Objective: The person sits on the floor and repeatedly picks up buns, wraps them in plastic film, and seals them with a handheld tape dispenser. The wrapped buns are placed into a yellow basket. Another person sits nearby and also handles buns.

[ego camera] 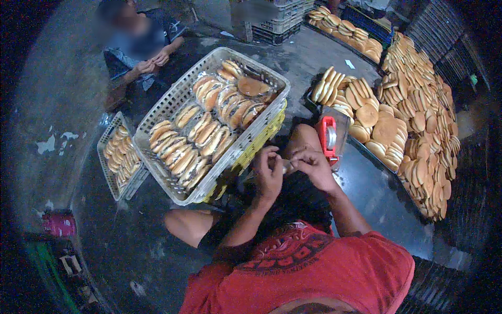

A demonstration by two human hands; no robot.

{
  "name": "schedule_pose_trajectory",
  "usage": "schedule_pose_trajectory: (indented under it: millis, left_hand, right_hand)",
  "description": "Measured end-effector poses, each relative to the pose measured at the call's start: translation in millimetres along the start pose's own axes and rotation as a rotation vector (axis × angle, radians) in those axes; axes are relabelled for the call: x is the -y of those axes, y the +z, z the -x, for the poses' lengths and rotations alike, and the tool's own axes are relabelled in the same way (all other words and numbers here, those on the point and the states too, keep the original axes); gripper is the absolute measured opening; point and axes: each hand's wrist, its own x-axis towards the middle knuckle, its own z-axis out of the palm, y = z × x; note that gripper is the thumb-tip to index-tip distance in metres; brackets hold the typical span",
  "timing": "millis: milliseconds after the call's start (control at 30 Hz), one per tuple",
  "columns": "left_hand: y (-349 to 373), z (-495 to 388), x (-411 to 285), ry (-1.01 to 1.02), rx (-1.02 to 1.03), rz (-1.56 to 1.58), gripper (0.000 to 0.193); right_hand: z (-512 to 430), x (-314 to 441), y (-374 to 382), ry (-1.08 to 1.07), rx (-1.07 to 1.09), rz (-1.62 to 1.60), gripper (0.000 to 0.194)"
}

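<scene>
My left hand (pixel 270 172) and my right hand (pixel 314 168) meet above my lap, fingertips pinched close together. A small, thin pale item (pixel 285 168), too blurred to name, shows between them. Just beyond my right hand stands a red bag-neck tape sealer (pixel 324 135) with a roll of tape in it. Left of my hands, a white perforated plastic crate (pixel 157 105) rests on a yellow crate (pixel 257 146). Rows of filled buns (pixel 207 131) in clear plastic wrapping lie in the white crate.
At right, a dark tray (pixel 366 148) holds stacked flat buns (pixel 386 131) beside a large bun heap (pixel 421 117). Another bun tray (pixel 341 36) and stacked crates (pixel 276 23) stand behind. A smaller crate of buns (pixel 121 157) sits left. Opposite me sits another person (pixel 137 51), hands together.
</scene>
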Motion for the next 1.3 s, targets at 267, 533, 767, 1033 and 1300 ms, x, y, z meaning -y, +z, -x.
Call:
schedule_pose_trajectory:
  millis: [267,533,767,1033,1300]
  left_hand:
    - [-48.0,-8.1,-10.1,-0.277,-0.014,0.216,0.022]
    - [-87.1,-47.4,6.4,-0.274,0.037,0.134,0.057]
    - [-163.9,-186.4,84.3,0.068,-0.203,-0.475,0.033]
    - [-281.1,-270.0,196.8,-0.041,-0.201,-0.767,0.022]
    - [-311.4,-190.6,66.0,-0.015,-0.677,-0.031,0.019]
  right_hand:
    - [-16.6,44.2,40.8,-0.378,0.217,0.437,0.041]
    - [-45.3,43.2,83.4,-0.411,-0.113,0.403,0.054]
    - [-86.6,64.8,82.3,-0.001,-0.017,0.609,0.074]
    - [-199.1,29.6,149.0,-0.487,0.428,0.154,0.058]
    - [-319.6,-13.8,298.6,-0.847,0.456,1.086,0.042]
